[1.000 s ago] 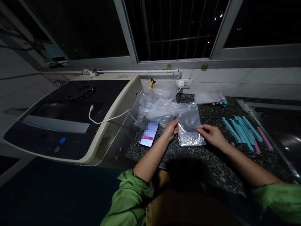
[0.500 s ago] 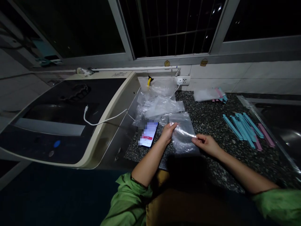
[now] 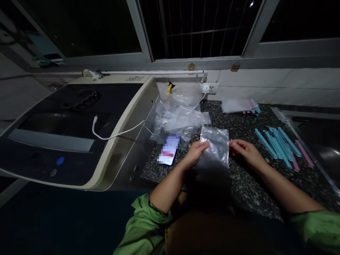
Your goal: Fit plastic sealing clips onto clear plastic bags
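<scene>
My left hand grips a clear plastic zip bag by its left side, the thumb lying over the front. The bag looks flat and see-through, with light glinting on its upper part. At the bag's right edge, the fingers of my right hand are curled and pinched together against it. Left of my left hand, a phone with a lit screen lies on the counter. To the right of my right hand lies a loose pile of blue strips with a few pink strips.
Crumpled clear bags lie behind the phone. A filled bag of strips rests by the wall. A washing machine with a white charging cable over it stands left; a sink is at right. A charger sits in the outlet.
The bag tilted and dipped towards me, then came back more upright between my hands. My right fingers have shifted up along its right edge. The strips and phone stay put.
</scene>
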`<act>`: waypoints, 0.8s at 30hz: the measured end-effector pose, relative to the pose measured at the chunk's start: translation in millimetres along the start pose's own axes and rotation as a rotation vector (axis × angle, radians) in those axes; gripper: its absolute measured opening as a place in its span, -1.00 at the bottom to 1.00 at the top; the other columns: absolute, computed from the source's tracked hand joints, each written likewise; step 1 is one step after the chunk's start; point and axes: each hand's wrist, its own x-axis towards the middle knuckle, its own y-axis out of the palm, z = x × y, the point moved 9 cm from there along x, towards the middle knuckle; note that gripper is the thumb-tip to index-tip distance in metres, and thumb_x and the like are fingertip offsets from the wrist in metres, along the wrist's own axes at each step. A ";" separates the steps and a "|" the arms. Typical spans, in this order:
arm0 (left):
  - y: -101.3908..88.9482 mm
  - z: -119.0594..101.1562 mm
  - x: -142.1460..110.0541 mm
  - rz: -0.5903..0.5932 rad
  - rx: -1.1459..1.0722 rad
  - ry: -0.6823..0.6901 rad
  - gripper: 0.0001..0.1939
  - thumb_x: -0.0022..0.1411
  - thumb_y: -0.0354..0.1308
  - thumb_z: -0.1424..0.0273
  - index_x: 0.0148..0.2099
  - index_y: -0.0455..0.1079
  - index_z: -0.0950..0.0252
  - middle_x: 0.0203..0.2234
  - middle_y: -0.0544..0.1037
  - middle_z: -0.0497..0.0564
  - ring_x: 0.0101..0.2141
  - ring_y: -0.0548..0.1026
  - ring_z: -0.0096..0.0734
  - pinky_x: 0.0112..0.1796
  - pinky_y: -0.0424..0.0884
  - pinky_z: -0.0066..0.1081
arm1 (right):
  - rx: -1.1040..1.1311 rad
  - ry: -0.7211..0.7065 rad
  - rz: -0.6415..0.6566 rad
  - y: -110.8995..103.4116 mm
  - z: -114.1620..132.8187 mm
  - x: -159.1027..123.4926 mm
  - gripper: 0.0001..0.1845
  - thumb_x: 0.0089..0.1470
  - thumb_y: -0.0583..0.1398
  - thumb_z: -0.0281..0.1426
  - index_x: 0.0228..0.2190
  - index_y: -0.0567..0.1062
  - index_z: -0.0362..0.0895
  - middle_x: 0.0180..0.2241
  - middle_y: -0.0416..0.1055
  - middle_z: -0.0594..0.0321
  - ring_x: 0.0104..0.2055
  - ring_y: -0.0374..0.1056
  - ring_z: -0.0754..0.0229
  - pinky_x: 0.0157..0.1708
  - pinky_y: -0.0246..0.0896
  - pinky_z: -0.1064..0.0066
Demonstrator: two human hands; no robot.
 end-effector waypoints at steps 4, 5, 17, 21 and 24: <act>12.0 4.3 -6.8 0.127 0.121 -0.053 -0.53 -0.31 0.32 0.05 -0.53 0.38 0.39 -0.69 0.39 -0.13 -0.63 0.25 -0.60 -0.49 0.13 -0.50 | -0.051 -0.047 -0.138 -29.4 17.6 23.3 -0.48 -0.19 0.21 0.05 -0.33 0.49 -0.11 -0.35 0.49 0.14 -0.38 0.35 0.17 -0.42 0.24 0.38; 14.7 4.2 -8.6 0.154 0.153 -0.055 -0.53 -0.30 0.32 0.05 -0.53 0.39 0.39 -0.68 0.40 -0.12 -0.61 0.26 -0.59 -0.47 0.14 -0.50 | -0.060 -0.057 -0.111 -27.9 22.3 28.4 -0.47 -0.20 0.22 0.05 -0.32 0.50 -0.10 -0.34 0.50 0.14 -0.34 0.37 0.14 -0.38 0.26 0.36; 25.2 4.5 -7.7 0.248 0.438 -0.004 -0.73 -0.11 0.24 0.25 -0.52 0.45 0.40 -0.59 0.45 -0.07 -0.47 0.35 -0.49 -0.33 0.24 -0.47 | -0.013 0.153 0.383 34.8 13.3 30.3 -0.37 -0.36 0.26 0.11 -0.44 0.54 -0.20 -0.48 0.48 0.22 -0.47 0.30 0.24 -0.44 0.17 0.41; 21.1 9.1 -3.9 0.222 0.493 -0.009 -0.75 -0.07 0.20 0.27 -0.56 0.40 0.40 -0.65 0.38 -0.11 -0.53 0.29 -0.54 -0.41 0.20 -0.50 | 0.052 0.189 0.358 37.1 6.0 30.4 -0.45 -0.44 0.32 0.04 -0.54 0.49 -0.19 -0.61 0.37 0.33 -0.57 0.18 0.35 -0.54 0.04 0.48; 16.9 11.6 -1.9 0.190 0.528 -0.007 -0.71 -0.07 0.19 0.23 -0.59 0.37 0.39 -0.68 0.33 -0.13 -0.56 0.25 -0.56 -0.46 0.15 -0.51 | 0.050 0.148 0.281 35.4 7.6 34.3 -0.48 -0.48 0.34 0.01 -0.61 0.45 -0.18 -0.64 0.32 0.36 -0.58 0.13 0.38 -0.55 -0.01 0.49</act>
